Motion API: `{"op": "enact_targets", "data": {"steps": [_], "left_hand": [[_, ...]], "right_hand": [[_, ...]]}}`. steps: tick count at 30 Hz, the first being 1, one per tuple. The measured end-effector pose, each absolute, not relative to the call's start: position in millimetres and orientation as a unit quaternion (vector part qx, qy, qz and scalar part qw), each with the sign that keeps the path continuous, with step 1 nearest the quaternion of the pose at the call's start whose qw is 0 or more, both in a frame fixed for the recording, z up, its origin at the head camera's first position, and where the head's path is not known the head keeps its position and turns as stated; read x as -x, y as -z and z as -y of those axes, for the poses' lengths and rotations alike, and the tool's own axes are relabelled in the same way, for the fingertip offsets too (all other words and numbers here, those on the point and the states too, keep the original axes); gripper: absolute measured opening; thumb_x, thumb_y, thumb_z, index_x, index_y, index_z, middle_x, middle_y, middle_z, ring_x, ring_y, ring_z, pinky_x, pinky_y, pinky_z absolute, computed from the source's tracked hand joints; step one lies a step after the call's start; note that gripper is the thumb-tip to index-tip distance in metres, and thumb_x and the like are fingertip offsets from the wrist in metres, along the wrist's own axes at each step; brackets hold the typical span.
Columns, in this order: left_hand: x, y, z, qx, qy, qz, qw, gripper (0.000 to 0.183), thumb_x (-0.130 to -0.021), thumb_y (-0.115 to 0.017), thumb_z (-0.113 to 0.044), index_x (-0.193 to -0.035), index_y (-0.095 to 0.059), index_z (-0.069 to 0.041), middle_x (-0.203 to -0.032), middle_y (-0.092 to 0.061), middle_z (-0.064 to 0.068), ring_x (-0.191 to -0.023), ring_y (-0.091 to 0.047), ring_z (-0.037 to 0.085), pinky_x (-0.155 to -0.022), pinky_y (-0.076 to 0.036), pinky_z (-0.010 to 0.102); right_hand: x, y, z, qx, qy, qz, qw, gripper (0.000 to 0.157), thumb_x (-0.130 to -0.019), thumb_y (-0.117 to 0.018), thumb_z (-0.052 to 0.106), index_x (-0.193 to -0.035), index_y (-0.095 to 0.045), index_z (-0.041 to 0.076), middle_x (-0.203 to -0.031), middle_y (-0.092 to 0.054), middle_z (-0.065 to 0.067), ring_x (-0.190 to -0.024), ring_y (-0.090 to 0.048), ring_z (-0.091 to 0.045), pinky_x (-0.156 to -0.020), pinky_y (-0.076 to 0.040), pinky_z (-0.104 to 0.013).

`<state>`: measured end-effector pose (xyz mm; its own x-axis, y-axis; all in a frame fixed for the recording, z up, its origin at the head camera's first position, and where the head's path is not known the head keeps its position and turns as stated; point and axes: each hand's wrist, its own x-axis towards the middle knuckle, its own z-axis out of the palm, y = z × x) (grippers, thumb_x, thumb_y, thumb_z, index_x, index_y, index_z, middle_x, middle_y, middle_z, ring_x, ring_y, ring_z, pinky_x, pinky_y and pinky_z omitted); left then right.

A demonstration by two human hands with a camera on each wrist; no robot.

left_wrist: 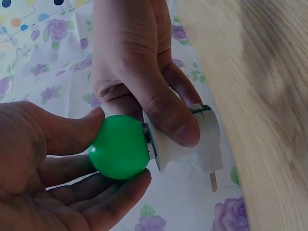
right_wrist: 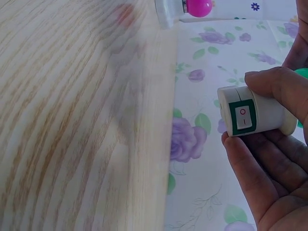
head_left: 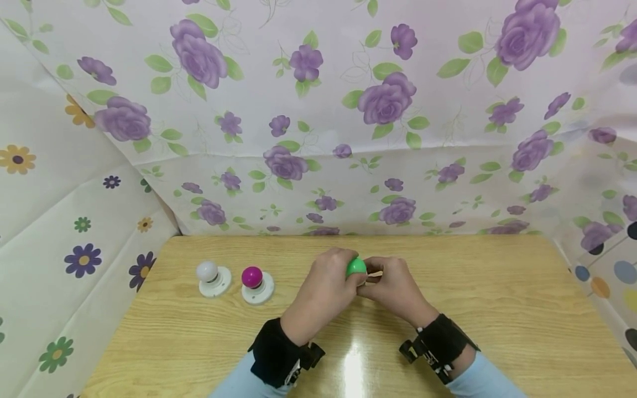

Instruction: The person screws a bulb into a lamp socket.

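Note:
My left hand (head_left: 325,284) pinches a round green light bulb (left_wrist: 120,147) between thumb and fingers. The bulb sits at the mouth of a white plug-in lamp socket (left_wrist: 210,139), a strip of its metal base showing between the two. My right hand (head_left: 395,286) grips this socket around its body, thumb on one side and fingers on the other. A rocker switch (right_wrist: 244,117) in a green frame shows on the socket in the right wrist view. One flat metal prong (left_wrist: 213,182) sticks out of its end. Both hands are together above the wooden table (head_left: 463,309).
Left of the hands, a magenta bulb (head_left: 251,277) stands in a round white base (head_left: 264,294). Farther left is a white bulb (head_left: 207,271) in a similar base (head_left: 222,283). A flowered cloth (head_left: 318,127) hangs behind the table's back edge.

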<state>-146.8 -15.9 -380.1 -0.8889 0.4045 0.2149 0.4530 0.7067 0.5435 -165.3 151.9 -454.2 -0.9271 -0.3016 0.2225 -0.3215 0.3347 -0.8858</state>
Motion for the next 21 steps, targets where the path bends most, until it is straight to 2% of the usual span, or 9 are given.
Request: {"op": "enact_targets", "data": {"steps": [5,10,14,21], "left_hand": [[147.1,378.7,17.3,0.234,0.313,0.920,0.040,0.035,-0.085,-0.069,-0.025,-0.113,-0.062,-0.006,-0.104,-0.060,0.004,-0.091,-0.055,0.012,-0.071,-0.044,0.015],[145.9,381.8,16.5,0.218,0.331,0.915,0.081,0.045,-0.082,-0.071,-0.038,-0.114,-0.063,-0.008,-0.106,-0.061,0.004,-0.094,-0.056,0.012,-0.073,-0.045,0.016],[144.0,384.9,14.1,0.180,0.335,0.920,0.097,0.051,-0.082,-0.067,-0.047,-0.115,-0.063,-0.008,-0.108,-0.061,0.006,-0.097,-0.057,0.014,-0.074,-0.046,0.019],[142.2,386.2,12.9,0.161,0.335,0.923,0.103,0.036,-0.083,-0.067,-0.046,-0.095,-0.065,-0.012,-0.085,-0.058,-0.003,-0.073,-0.053,0.005,-0.059,-0.043,0.016]], "right_hand": [[165.1,455.3,-152.6,-0.193,-0.549,0.813,0.012,0.027,-0.074,-0.077,0.022,-0.100,-0.068,0.024,-0.093,-0.064,0.010,-0.089,-0.060,-0.007,-0.072,-0.051,-0.031],[165.4,456.9,-153.4,-0.191,-0.546,0.815,0.026,0.030,-0.075,-0.077,0.029,-0.103,-0.067,0.023,-0.094,-0.064,0.010,-0.088,-0.060,-0.007,-0.068,-0.051,-0.027],[165.8,457.3,-153.1,-0.189,-0.541,0.819,0.033,0.032,-0.074,-0.078,0.034,-0.103,-0.067,0.023,-0.096,-0.064,0.011,-0.089,-0.060,-0.006,-0.068,-0.051,-0.026],[164.9,455.7,-152.3,-0.184,-0.552,0.813,0.025,0.029,-0.075,-0.077,0.027,-0.102,-0.067,0.024,-0.096,-0.063,0.009,-0.089,-0.060,-0.007,-0.068,-0.051,-0.026]]}}
